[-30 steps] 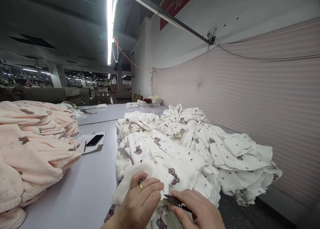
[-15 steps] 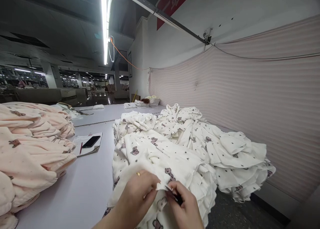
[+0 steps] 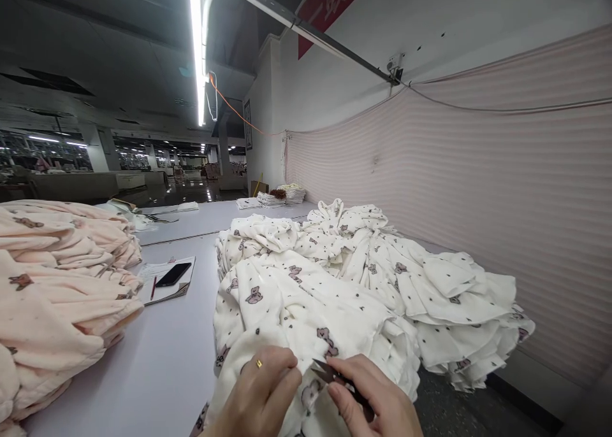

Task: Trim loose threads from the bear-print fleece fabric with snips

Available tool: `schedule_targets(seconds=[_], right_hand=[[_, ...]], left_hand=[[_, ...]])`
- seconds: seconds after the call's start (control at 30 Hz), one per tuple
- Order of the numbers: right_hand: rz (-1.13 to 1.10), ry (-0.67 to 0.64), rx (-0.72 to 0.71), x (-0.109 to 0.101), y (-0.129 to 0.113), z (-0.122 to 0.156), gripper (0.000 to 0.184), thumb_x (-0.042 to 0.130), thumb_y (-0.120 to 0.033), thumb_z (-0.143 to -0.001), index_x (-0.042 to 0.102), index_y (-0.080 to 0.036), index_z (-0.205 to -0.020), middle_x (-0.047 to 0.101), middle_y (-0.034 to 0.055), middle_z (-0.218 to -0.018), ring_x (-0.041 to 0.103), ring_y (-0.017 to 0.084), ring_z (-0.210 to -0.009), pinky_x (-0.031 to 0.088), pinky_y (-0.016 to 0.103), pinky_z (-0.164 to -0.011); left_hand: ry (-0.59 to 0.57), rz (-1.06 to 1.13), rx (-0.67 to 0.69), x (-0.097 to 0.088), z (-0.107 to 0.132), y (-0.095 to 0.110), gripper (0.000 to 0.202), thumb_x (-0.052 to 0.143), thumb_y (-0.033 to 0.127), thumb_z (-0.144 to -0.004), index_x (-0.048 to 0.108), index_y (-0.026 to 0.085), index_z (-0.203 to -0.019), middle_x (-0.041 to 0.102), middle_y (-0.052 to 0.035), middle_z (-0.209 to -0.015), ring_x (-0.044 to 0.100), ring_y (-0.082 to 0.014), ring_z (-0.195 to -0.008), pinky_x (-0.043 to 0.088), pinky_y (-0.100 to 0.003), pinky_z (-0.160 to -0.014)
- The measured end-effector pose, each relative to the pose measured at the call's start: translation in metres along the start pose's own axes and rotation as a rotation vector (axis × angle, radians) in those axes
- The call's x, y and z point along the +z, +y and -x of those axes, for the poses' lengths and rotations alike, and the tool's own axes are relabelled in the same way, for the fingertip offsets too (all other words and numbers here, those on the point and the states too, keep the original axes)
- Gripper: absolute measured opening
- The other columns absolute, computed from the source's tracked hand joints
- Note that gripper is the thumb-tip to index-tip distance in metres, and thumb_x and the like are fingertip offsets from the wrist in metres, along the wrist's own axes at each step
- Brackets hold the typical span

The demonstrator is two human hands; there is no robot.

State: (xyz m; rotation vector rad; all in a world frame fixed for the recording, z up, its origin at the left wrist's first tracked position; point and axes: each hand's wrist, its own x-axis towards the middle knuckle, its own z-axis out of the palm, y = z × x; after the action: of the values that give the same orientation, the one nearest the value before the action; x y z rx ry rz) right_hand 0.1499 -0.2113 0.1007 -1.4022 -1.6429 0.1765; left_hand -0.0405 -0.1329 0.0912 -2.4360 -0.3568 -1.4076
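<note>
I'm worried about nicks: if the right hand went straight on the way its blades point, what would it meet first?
Probably the white printed cloth, reached by the snips in the right hand; the left hand lies close to that line, and depth is unclear.

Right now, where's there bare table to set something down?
The largest bare patch of table lies between the peach fabric pile and white printed fabric, nearer than the papers. A smaller one lies beyond the papers, before the table's seam. The right is crowded: white printed fabric spreads beyond the left hand and right hand.
</note>
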Motion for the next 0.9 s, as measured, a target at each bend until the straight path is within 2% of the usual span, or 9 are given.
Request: schedule_targets(seconds=[0.1, 0.2, 0.3, 0.43, 0.5, 0.6, 0.67, 0.77, 0.9], right_hand=[[0.235, -0.074, -0.086, -0.009, -0.008, -0.004, 0.019, 0.055, -0.034, -0.087, 0.067, -0.029, -0.100, 0.072, 0.0021, -0.084, 0.069, 0.020, -0.075, 0.052, 0.022, -0.055], [0.350, -0.075, -0.107, -0.014, -0.013, -0.006, 0.017, 0.052, -0.032, -0.088, 0.068, -0.029, -0.093, 0.071, 0.0012, -0.079, 0.069, 0.019, -0.071, 0.051, 0.023, -0.052], [0.281, 0.001, -0.047, -0.011, -0.009, -0.001, 0.020, 0.049, -0.035, -0.090, 0.068, -0.029, -0.092, 0.071, 0.0016, -0.080, 0.069, 0.019, -0.069, 0.050, 0.023, -0.052], [0.022, 0.075, 0.085, 0.009, 0.005, 0.002, 0.028, 0.064, -0.039, -0.077, 0.065, -0.030, -0.103, 0.070, 0.0004, -0.090, 0.067, 0.019, -0.072, 0.051, 0.023, -0.059], [-0.101, 0.067, 0.104, 0.021, 0.011, -0.004, 0.016, 0.060, -0.033, -0.078, 0.066, -0.026, -0.092, 0.069, 0.0000, -0.083, 0.066, 0.018, -0.072, 0.050, 0.023, -0.061], [-0.229, 0.119, 0.173, 0.032, 0.016, -0.016, 0.015, 0.052, -0.029, -0.085, 0.062, -0.021, -0.079, 0.064, -0.0001, -0.070, 0.061, 0.016, -0.065, 0.046, 0.021, -0.058], [-0.291, 0.163, 0.198, 0.034, 0.016, -0.020, 0.012, 0.054, -0.030, -0.084, 0.059, -0.021, -0.079, 0.061, -0.0009, -0.067, 0.058, 0.015, -0.060, 0.044, 0.020, -0.052], [-0.355, 0.180, 0.055, 0.038, 0.013, -0.017, 0.006, 0.057, -0.026, -0.081, 0.062, -0.022, -0.082, 0.063, 0.0002, -0.073, 0.059, 0.015, -0.064, 0.046, 0.019, -0.057], [-0.355, 0.187, -0.171, 0.048, 0.011, -0.009, 0.023, 0.054, -0.017, -0.079, 0.065, -0.024, -0.097, 0.068, 0.0030, -0.093, 0.064, 0.017, -0.083, 0.048, 0.021, -0.073]], left_hand=[[-0.053, -0.027, 0.031, -0.004, -0.009, 0.004, 0.020, 0.042, 0.002, -0.080, 0.060, 0.011, -0.084, 0.054, -0.0093, -0.078, 0.053, -0.0189, -0.072, 0.048, -0.031, -0.062], [-0.117, -0.048, 0.006, -0.009, -0.017, 0.010, 0.023, 0.040, 0.003, -0.083, 0.060, 0.014, -0.080, 0.055, -0.0075, -0.074, 0.055, -0.0187, -0.071, 0.049, -0.031, -0.064], [-0.122, -0.009, -0.014, -0.011, -0.022, 0.014, 0.025, 0.039, 0.003, -0.085, 0.061, 0.014, -0.078, 0.056, -0.0073, -0.072, 0.055, -0.0185, -0.070, 0.048, -0.031, -0.064], [-0.041, 0.082, -0.046, -0.007, -0.022, 0.011, 0.020, 0.042, 0.007, -0.086, 0.060, 0.014, -0.083, 0.060, -0.0093, -0.079, 0.057, -0.0200, -0.075, 0.049, -0.034, -0.068], [-0.104, 0.218, -0.286, -0.006, -0.023, 0.007, 0.015, 0.044, 0.012, -0.089, 0.058, 0.017, -0.085, 0.061, -0.0055, -0.078, 0.058, -0.0171, -0.071, 0.049, -0.029, -0.065], [-0.260, 0.669, -0.911, -0.007, -0.027, 0.004, 0.010, 0.051, 0.028, -0.090, 0.053, 0.020, -0.084, 0.054, 0.0027, -0.069, 0.052, -0.0114, -0.062, 0.043, -0.021, -0.056], [-0.226, 1.003, -1.198, -0.008, -0.030, 0.004, 0.015, 0.056, 0.036, -0.087, 0.052, 0.021, -0.085, 0.054, 0.0036, -0.072, 0.051, -0.0112, -0.067, 0.043, -0.021, -0.061], [-0.093, 1.351, -1.372, -0.006, -0.031, 0.006, 0.021, 0.064, 0.037, -0.081, 0.051, 0.020, -0.085, 0.059, 0.0032, -0.074, 0.052, -0.0108, -0.068, 0.042, -0.022, -0.064], [-0.011, 1.473, -1.407, 0.000, -0.025, 0.008, 0.024, 0.071, 0.034, -0.076, 0.053, 0.019, -0.081, 0.060, 0.0029, -0.072, 0.053, -0.0103, -0.068, 0.040, -0.022, -0.065]])
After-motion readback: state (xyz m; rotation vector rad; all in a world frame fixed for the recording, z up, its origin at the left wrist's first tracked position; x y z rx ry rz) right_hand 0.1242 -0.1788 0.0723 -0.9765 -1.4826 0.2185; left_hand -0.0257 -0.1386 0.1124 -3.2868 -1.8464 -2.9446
